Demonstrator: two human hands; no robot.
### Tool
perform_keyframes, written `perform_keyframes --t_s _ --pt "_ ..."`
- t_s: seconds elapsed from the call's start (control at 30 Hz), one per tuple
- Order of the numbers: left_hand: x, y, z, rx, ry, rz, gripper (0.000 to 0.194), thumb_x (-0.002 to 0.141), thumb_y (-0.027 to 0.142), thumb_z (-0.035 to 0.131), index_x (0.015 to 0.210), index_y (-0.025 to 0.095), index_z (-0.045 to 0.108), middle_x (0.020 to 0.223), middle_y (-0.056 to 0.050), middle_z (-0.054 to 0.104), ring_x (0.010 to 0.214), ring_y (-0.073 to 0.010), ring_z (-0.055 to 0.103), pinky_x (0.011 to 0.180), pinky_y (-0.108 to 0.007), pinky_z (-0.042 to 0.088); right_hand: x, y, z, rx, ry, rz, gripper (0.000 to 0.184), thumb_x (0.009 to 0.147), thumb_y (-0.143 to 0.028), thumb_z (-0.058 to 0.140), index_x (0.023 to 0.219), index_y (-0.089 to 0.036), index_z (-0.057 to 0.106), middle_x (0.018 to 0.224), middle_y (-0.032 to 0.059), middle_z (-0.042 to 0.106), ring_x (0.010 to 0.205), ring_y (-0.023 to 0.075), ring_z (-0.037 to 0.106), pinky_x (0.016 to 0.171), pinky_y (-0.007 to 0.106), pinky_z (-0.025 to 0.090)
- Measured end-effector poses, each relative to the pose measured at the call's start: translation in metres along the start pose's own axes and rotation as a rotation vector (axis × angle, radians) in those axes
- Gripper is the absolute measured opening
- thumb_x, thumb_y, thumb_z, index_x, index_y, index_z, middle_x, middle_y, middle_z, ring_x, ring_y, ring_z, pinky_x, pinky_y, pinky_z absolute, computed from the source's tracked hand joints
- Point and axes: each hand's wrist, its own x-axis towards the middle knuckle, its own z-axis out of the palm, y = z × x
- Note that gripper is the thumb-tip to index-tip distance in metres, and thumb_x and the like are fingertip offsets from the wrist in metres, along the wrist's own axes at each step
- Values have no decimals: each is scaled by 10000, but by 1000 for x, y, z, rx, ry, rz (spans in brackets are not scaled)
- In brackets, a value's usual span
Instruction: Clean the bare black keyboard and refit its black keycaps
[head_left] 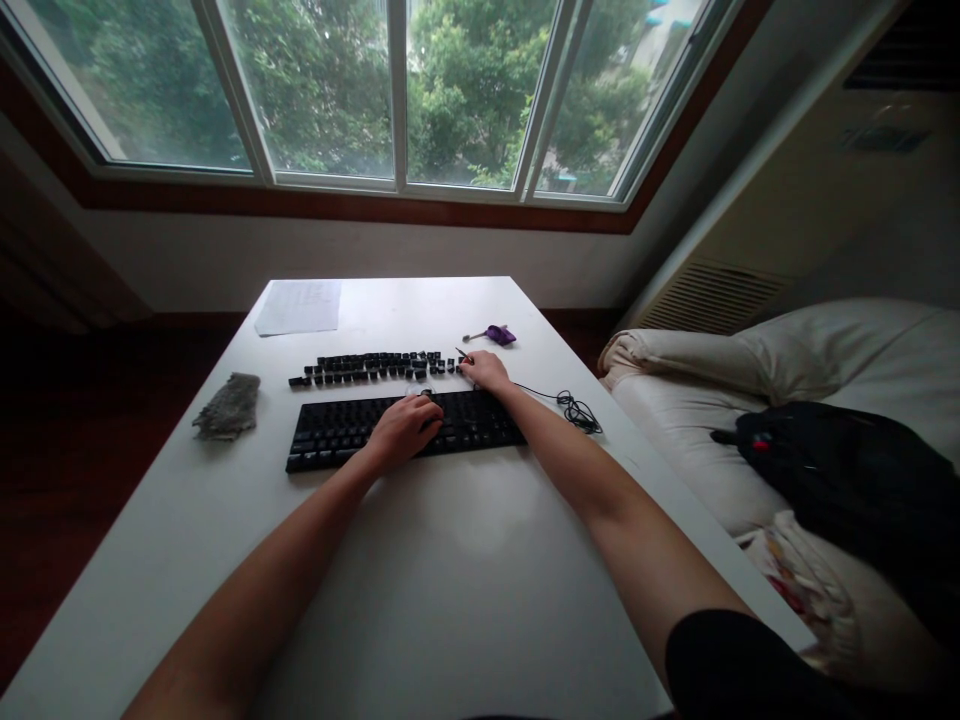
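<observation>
A black keyboard (337, 428) lies on the white table (480, 560). My left hand (405, 430) rests over its middle, fingers curled and pressed together; whatever they may hold is hidden. Just beyond those fingers is a small clear object (420, 388), too faint to name. My right hand (486, 370) is closed at the far side of the keyboard, by the right end of the loose keycaps. A thin dark stick (463, 354) pokes out of its fingers. Those black keycaps (375, 367) stand in rows behind the keyboard.
A purple brush-like tool (499, 335) lies beyond my right hand. The coiled black cable (579, 412) is at the right. To the left are a grey cloth (228, 406) and a paper sheet (298, 307). A black bag (847, 480) sits on the sofa (675, 420).
</observation>
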Motion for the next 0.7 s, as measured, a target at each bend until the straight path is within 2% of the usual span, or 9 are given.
perform_keyframes --t_s 0.27,0.47,0.7 --pt "1 2 -1 -1 -3 -3 134 907 259 538 959 237 659 978 -50 660 936 -208 592 848 -340 466 -6 1 -1 -54 47 16 280 877 -412 602 1028 -219 738 1021 90 722 924 193 627 733 243 412" --pt "1 1 0 20 -1 -4 207 942 209 460 973 235 663 955 -53 662 923 -202 594 845 -336 455 -8 5 -2 -55 48 13 278 877 -414 596 1030 -228 733 1028 86 721 919 202 631 729 256 412" --pt "0 -4 2 112 113 -165 200 907 166 484 943 238 668 936 -65 672 899 -229 580 835 -377 429 -8 4 -2 -45 44 21 309 868 -469 587 977 -221 735 999 90 724 903 208 633 681 256 400"
